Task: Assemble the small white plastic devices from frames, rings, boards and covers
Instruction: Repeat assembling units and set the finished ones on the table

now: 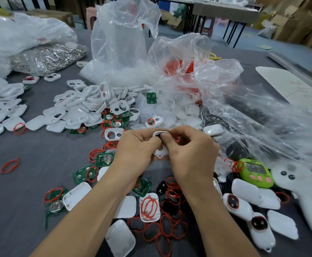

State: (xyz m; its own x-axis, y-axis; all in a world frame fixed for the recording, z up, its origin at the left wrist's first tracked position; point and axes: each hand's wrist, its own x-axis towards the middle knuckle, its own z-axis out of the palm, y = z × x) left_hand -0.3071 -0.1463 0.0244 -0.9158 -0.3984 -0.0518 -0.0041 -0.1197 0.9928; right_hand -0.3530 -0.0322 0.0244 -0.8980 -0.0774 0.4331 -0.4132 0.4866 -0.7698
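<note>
Nearest the lens, below the held frame, a white cover point(120, 238) lies on the grey counter point(21, 191); just beyond it is a heap of red rings point(170, 221); beside that, a second cover point(149, 206) w/ a few rings lying inside. Both forearms run up from the bottom edge to the held frame point(160, 134), a small white plastic piece raised above the counter at mid-picture; L grip point(134, 151) pinches its left side, fingers curled, thumb on its face; R grip point(192, 153) pinches its right side likewise, thumb tip beside the other thumb, w/ a red ring point(176, 139) showing at its fingers; whether that ring sits in the frame, can't tell. Left of the held frame: a loose frame point(113, 134) w/ two openings; green boards point(104, 159) w/ coin cells; more rings. Beyond the held frame: a big pile of white frames point(88, 104); clear plastic bags point(125, 43), one holding red rings; further left, a bag of metal rings point(47, 58). Right of the held frame: a green timer point(256, 174); a white handheld tool point(299, 191); two closed-up white devices point(237, 204) w/ red-rimmed dark windows.
</note>
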